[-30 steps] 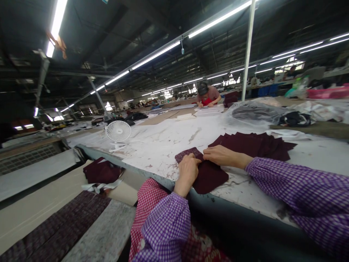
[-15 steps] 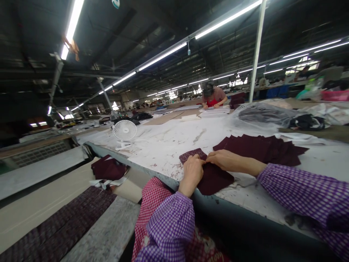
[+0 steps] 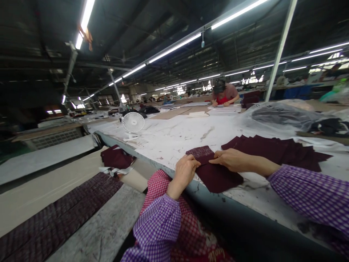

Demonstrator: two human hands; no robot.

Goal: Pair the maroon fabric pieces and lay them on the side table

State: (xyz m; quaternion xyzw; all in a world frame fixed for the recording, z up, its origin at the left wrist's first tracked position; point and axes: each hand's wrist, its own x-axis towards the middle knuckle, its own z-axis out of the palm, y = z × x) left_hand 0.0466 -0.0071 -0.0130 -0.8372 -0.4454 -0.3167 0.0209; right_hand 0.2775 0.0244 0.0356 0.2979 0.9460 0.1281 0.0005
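A dark maroon fabric piece (image 3: 219, 178) lies at the near edge of the white-covered table, its lower corner reaching over the edge. At its far end is a speckled maroon section (image 3: 200, 152), with a straight fold or seam line between the two. My left hand (image 3: 185, 171) pinches the fabric at the left end of that line, fingers closed. On the line's right end, my right hand (image 3: 227, 159) pinches the cloth between thumb and fingertips. Just beyond my right hand lies a fanned stack of maroon fabric pieces (image 3: 278, 150).
A small white fan (image 3: 133, 122) stands on the table, left of the work. Clear plastic sheeting (image 3: 280, 115) covers the right side. On the lower left surface are overlapping speckled strips (image 3: 62, 214) and a maroon bundle (image 3: 116, 157). A person (image 3: 225, 94) leans over the table farther back.
My hands have moved apart along the line, so more of the speckled section and the fold shows between them. The camera has turned slightly left.
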